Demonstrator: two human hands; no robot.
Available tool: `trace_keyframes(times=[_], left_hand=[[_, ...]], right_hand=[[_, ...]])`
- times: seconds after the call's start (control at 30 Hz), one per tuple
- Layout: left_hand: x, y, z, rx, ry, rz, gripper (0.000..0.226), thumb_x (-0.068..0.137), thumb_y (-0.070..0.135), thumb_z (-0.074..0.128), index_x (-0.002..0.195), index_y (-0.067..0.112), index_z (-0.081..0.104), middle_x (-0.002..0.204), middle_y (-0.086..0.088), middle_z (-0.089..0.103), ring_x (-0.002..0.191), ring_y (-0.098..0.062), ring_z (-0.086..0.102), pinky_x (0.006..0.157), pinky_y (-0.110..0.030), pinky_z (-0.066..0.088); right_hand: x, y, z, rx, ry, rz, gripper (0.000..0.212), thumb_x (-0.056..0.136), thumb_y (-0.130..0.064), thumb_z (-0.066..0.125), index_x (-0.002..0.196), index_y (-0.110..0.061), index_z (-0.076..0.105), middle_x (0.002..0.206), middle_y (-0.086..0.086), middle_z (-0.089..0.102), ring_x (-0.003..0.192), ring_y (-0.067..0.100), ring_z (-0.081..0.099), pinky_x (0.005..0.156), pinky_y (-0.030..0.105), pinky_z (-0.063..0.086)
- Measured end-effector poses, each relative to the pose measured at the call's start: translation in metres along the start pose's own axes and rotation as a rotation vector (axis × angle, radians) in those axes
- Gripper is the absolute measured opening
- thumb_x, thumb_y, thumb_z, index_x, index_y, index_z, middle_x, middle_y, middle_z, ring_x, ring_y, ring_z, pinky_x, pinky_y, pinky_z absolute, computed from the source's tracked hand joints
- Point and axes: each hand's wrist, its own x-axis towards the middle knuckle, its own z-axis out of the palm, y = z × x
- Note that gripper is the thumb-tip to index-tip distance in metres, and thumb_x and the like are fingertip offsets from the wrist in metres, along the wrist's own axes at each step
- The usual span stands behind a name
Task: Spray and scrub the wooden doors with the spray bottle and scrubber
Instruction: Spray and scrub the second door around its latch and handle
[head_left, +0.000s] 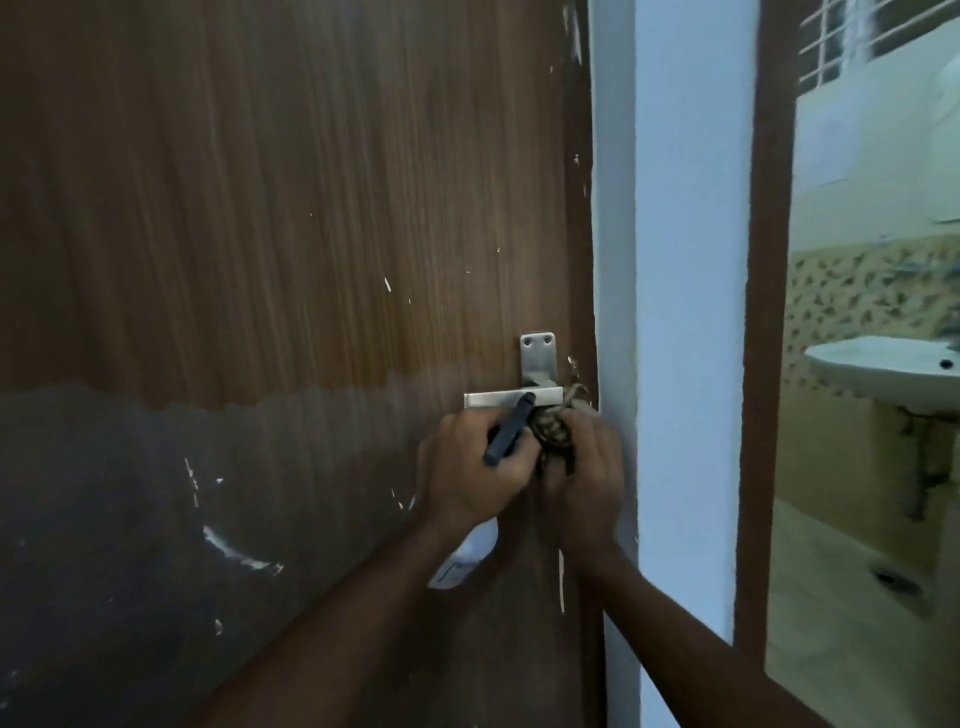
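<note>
Close against the right edge of one brown wooden door (291, 218), both hands work at the metal latch. This door has a fine vertical grain; its lower part looks darker and greyish below a ragged line, and small white flecks and scratches dot the surface. One flat, silvery latch plate (538, 357) with two screws sits above a horizontal metal bar (493, 400). At the left, the left hand (470, 467) has its fingers curled round the spray bottle (467, 556), whose white plastic body shows below the wrist and whose dark, narrow trigger or nozzle piece sticks up at a slant across the bar. Beside it, touching it, the right hand (584, 480) is closed on the scrubber (558, 434), a rough, wiry, brownish wad pressed to the door just under the end of the bar. Right of the door stands a smooth, pale blue strip of wall (685, 260), then a dark brown frame (769, 312). Beyond it, one white, rounded washbasin (878, 371) is fixed to a wall with a patterned tile band above and plain yellowish tiles below.
</note>
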Motion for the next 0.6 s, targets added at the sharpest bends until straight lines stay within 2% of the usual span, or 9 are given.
trace_keyframes(times=[0.07,0.1,0.17,0.27,0.33,0.4,0.43,0.53,0.6], left_hand=[[-0.005,-0.004,0.004,-0.115,0.031,-0.003,0.036,0.086,0.046,0.059,0.064,0.017,0.061,0.053,0.002,0.058,0.047,-0.018,0.057,0.045,-0.035,0.042],[-0.008,-0.006,0.005,-0.153,0.053,-0.022,0.039,0.083,0.048,0.058,0.067,0.013,0.064,0.056,-0.003,0.062,0.050,-0.027,0.061,0.048,-0.043,0.048],[-0.013,-0.008,0.002,-0.160,0.067,-0.047,0.044,0.078,0.048,0.057,0.070,0.005,0.067,0.062,-0.017,0.066,0.053,-0.037,0.064,0.050,-0.051,0.052],[-0.024,-0.008,-0.005,-0.163,0.036,-0.016,0.042,0.079,0.035,0.059,0.076,-0.007,0.065,0.069,-0.030,0.064,0.046,-0.033,0.057,0.044,-0.051,0.047],[-0.031,-0.011,-0.004,-0.133,0.034,0.030,0.039,0.079,0.036,0.061,0.071,-0.003,0.063,0.063,-0.025,0.062,0.046,-0.032,0.055,0.044,-0.047,0.046],[-0.032,-0.015,-0.005,-0.101,0.065,0.058,0.041,0.079,0.043,0.060,0.065,0.005,0.060,0.055,-0.013,0.059,0.046,-0.029,0.053,0.045,-0.048,0.045],[-0.028,-0.018,-0.007,-0.103,0.063,0.049,0.043,0.077,0.048,0.059,0.065,0.006,0.061,0.054,-0.011,0.058,0.046,-0.029,0.052,0.046,-0.049,0.046],[-0.012,-0.022,-0.016,-0.189,0.035,-0.003,0.053,0.076,0.053,0.056,0.072,0.001,0.066,0.062,-0.021,0.064,0.053,-0.045,0.059,0.047,-0.054,0.049],[-0.003,-0.026,-0.018,-0.172,-0.012,0.001,0.051,0.078,0.052,0.057,0.071,0.002,0.066,0.061,-0.020,0.063,0.053,-0.044,0.060,0.046,-0.053,0.047]], right_hand=[[-0.001,0.008,-0.008,-0.051,-0.058,-0.105,0.049,0.077,0.012,0.067,0.123,-0.007,0.067,0.128,0.009,0.067,0.120,0.030,0.061,0.104,0.036,0.048],[0.002,0.011,-0.014,-0.039,-0.082,-0.134,0.053,0.075,0.013,0.067,0.123,-0.008,0.066,0.126,0.009,0.067,0.118,0.030,0.061,0.103,0.032,0.047],[0.007,0.012,-0.029,0.023,-0.046,-0.179,0.055,0.074,0.014,0.067,0.122,-0.011,0.061,0.118,0.007,0.066,0.109,0.030,0.063,0.095,0.023,0.044],[0.016,0.003,-0.046,0.116,0.037,-0.243,0.048,0.078,0.009,0.072,0.120,-0.010,0.060,0.111,0.004,0.067,0.100,0.022,0.064,0.087,0.025,0.050],[0.030,-0.007,-0.044,0.140,-0.069,-0.252,0.044,0.080,0.001,0.075,0.119,-0.014,0.060,0.108,0.000,0.068,0.097,0.018,0.065,0.083,0.028,0.053],[0.042,-0.020,-0.037,0.082,-0.195,-0.321,0.041,0.076,-0.002,0.076,0.112,-0.013,0.060,0.100,0.001,0.068,0.090,0.020,0.064,0.076,0.032,0.052],[0.049,-0.024,-0.035,0.046,-0.236,-0.343,0.040,0.073,-0.004,0.076,0.109,-0.012,0.059,0.096,0.001,0.067,0.086,0.020,0.063,0.072,0.030,0.049],[0.067,-0.029,-0.029,0.036,-0.349,-0.330,0.040,0.074,-0.011,0.078,0.107,-0.015,0.056,0.091,-0.007,0.064,0.077,0.010,0.059,0.067,0.014,0.038],[0.076,-0.027,-0.028,0.076,-0.401,-0.299,0.039,0.074,-0.010,0.079,0.102,-0.018,0.053,0.087,-0.012,0.061,0.072,0.001,0.055,0.065,0.009,0.036]])
